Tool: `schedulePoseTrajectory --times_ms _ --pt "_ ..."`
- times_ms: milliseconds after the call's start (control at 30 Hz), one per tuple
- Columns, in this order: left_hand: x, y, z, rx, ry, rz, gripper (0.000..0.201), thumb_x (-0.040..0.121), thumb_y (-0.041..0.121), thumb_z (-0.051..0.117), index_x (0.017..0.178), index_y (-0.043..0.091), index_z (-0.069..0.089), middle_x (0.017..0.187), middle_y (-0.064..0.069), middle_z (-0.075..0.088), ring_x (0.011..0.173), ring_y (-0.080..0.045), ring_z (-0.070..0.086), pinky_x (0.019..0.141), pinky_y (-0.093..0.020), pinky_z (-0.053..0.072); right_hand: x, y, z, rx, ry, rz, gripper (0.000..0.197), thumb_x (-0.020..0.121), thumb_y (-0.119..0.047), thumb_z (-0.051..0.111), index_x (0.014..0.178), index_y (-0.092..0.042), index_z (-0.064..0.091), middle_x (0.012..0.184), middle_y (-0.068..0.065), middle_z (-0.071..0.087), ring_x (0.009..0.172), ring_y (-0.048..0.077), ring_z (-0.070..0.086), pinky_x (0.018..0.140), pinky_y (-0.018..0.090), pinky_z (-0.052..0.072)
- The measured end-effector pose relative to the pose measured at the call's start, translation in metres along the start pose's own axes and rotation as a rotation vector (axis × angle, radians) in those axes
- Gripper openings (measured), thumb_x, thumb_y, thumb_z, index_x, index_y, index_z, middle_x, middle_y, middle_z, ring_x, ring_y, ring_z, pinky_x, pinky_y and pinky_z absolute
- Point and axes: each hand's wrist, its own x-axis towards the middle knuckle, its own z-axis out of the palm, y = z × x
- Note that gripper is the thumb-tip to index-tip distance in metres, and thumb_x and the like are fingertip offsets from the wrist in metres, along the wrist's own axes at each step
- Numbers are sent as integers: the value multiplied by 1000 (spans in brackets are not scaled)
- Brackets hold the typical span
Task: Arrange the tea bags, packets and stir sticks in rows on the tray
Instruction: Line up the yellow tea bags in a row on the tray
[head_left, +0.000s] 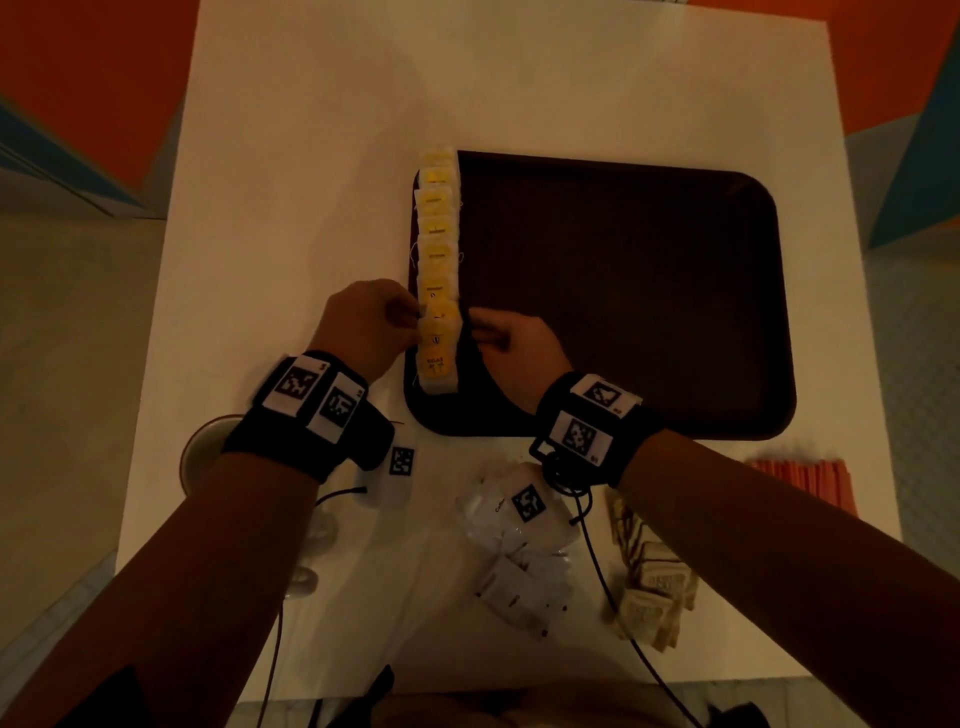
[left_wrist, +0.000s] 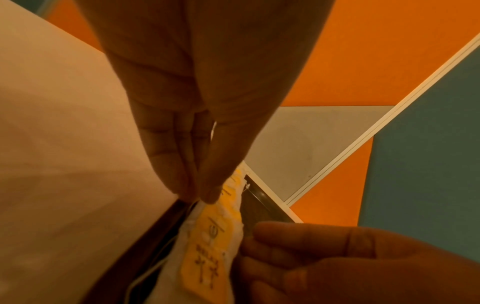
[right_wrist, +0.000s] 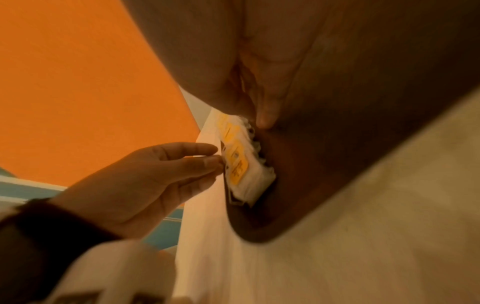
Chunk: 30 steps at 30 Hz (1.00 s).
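A dark brown tray (head_left: 623, 291) lies on the white table (head_left: 291, 208). Several yellow tea bags (head_left: 438, 228) form an overlapping row along the tray's left edge. My left hand (head_left: 413, 325) pinches the left edge of a tea bag (head_left: 439, 332) near the row's near end, and my right hand (head_left: 475, 332) pinches its right edge. In the left wrist view my left hand's (left_wrist: 202, 195) thumb and fingers meet on that tea bag (left_wrist: 215, 232). In the right wrist view my right hand (right_wrist: 257, 121) closes on the row's right side (right_wrist: 235, 152).
White packets (head_left: 519, 545) lie loose on the table in front of the tray, with brown packets (head_left: 649, 597) to their right. Orange stir sticks (head_left: 800, 478) are stacked at the right. A cup (head_left: 200, 457) stands under my left wrist. Cables trail from both wristbands.
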Motion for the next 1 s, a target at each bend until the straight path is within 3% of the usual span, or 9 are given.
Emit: schedulePoseTrajectory --times_ms 100,200,300,467,667,833,933,1000 --pt "0 0 1 2 46 -6 20 73 12 71 92 10 66 92 -8 72 85 -16 64 77 -22 41 -2 1 9 15 -69 -56 45 89 4 44 131 -12 49 132 11 55 123 21 52 107 38 40" --pt "0 1 1 11 64 -3 19 73 15 72 91 11 66 91 -5 71 79 -10 59 76 -20 40 1 -1 10 -98 -41 -104 46 90 2 42 133 -13 45 140 10 48 129 22 44 111 28 31" --pt "0 -1 0 -16 69 -5 21 73 13 73 92 10 66 92 -7 71 84 -15 64 79 -23 43 -1 -1 7 -149 3 -163 49 88 6 40 133 -12 46 143 8 43 133 19 40 110 21 26" --pt "-3 -3 3 -34 61 -9 22 73 12 73 93 9 66 93 -9 71 80 -11 60 77 -21 42 -5 0 8 -99 -26 -114 43 89 4 42 128 -11 51 136 11 50 124 23 49 109 38 39" --pt "-6 -6 3 -29 56 -20 20 73 13 73 91 11 65 92 -7 71 78 -11 59 75 -22 42 -16 3 6 -86 45 -32 35 86 3 48 117 -11 58 125 9 54 111 21 56 100 31 46" --pt "-11 -8 5 -25 12 -21 24 69 10 75 90 9 64 90 -8 70 78 -12 59 76 -23 42 -26 4 9 -157 -92 -19 24 88 -2 49 103 -11 65 119 10 59 109 23 57 96 32 47" --pt "-9 -10 5 -18 55 -3 21 73 13 73 92 10 64 93 -9 69 79 -13 58 76 -24 42 -23 3 9 -183 -46 -53 29 88 0 45 108 -11 64 122 10 56 112 22 54 100 32 44" --pt "-2 -10 3 -19 134 16 23 81 17 65 103 9 63 104 -10 67 86 -17 59 79 -24 41 -14 0 6 -71 12 -44 40 87 4 43 122 -12 55 131 9 51 119 20 51 105 35 42"
